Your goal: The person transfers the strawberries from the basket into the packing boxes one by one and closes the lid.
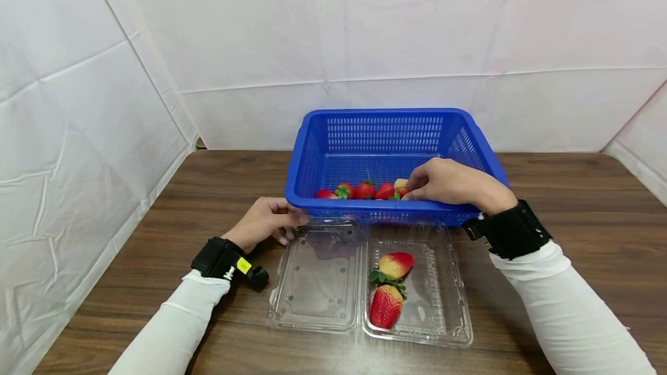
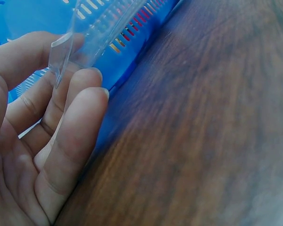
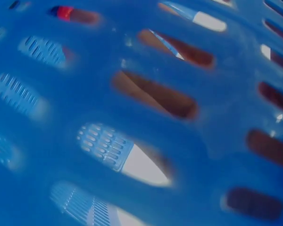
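Note:
My left hand (image 1: 268, 221) pinches the upper left corner of the clear plastic clamshell box (image 1: 323, 282), which lies unfolded. The left wrist view shows the thumb and fingers (image 2: 82, 127) at its lid edge. Two strawberries, one red and pale (image 1: 396, 265) and one redder (image 1: 386, 307), lie in the box's right half. My right hand (image 1: 455, 184) reaches over the front rim of the blue basket (image 1: 385, 114), its thumb and index finger curled at a pale-tipped strawberry (image 1: 400, 184). The basket wall (image 3: 217, 141) fills the right wrist view and hides most of that hand.
Several more strawberries (image 1: 364, 191) sit in a row along the basket's front wall. The basket stands right behind the box on a wooden table (image 1: 239, 172). White cloth (image 1: 250, 33) hangs behind the table and at both sides.

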Available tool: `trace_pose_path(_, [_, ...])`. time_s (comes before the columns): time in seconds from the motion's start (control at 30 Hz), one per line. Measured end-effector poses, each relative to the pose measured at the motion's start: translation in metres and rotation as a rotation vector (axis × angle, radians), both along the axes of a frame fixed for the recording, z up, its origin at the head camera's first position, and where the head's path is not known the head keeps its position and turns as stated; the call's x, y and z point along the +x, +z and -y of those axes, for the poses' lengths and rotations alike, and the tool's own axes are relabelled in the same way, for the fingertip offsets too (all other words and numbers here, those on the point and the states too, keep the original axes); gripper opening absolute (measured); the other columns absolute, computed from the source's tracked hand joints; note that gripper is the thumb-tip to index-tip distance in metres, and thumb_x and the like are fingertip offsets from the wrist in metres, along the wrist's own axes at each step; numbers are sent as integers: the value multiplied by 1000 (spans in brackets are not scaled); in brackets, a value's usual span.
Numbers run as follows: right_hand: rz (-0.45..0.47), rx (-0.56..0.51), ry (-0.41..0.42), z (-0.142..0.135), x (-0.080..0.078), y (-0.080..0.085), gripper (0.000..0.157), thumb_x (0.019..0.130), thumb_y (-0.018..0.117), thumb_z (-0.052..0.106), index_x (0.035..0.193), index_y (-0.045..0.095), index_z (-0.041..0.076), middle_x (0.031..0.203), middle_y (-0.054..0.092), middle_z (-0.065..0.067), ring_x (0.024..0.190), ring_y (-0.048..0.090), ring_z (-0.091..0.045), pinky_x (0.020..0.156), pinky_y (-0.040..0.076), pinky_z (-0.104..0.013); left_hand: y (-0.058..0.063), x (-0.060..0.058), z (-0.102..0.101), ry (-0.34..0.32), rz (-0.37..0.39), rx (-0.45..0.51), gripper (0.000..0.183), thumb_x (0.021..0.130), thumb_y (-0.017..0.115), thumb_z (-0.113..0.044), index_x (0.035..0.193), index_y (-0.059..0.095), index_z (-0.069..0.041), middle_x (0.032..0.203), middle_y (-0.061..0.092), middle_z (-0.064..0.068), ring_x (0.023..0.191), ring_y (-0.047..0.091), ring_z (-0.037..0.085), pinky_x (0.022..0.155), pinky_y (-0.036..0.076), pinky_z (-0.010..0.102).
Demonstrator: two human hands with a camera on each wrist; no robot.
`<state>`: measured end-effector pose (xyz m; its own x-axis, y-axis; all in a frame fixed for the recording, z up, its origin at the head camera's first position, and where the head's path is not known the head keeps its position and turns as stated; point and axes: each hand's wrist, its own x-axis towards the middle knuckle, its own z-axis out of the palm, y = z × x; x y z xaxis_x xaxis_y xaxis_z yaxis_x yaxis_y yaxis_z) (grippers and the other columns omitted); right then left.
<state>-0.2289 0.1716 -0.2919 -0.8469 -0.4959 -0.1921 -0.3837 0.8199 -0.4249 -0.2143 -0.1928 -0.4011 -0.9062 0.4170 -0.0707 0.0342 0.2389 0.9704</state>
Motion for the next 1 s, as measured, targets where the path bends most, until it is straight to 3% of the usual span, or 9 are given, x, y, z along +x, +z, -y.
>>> trace_pose_path(0.3, [27, 2, 8, -1, -1, 0, 22, 97, 59, 33, 97, 73, 16, 83, 64, 0, 72, 55, -15, 66, 43, -32, 1, 0, -2, 1, -1, -4, 25, 87, 72, -23, 102, 69, -3, 79, 68, 7, 64, 62, 21, 51, 57, 27])
trace_pose_path(0.63, [91, 0, -3, -2, -2, -2, 29, 98, 55, 38, 98, 72, 13, 71, 52, 0, 68, 52, -16, 61, 37, -31, 1, 0, -2, 1, 7, 4, 26, 86, 74, -23, 101, 69, -3, 77, 67, 7, 62, 61, 20, 50, 57, 26])
trace_pose_path(1.0, [164, 42, -25, -2, -2, -2, 49, 97, 48, 53, 112, 70, 12, 85, 58, -3, 80, 56, -17, 68, 41, -33, 2, 2, -1, 1, 8, 4, 25, 86, 73, -22, 101, 69, -3, 78, 67, 6, 63, 61, 20, 50, 57, 26])
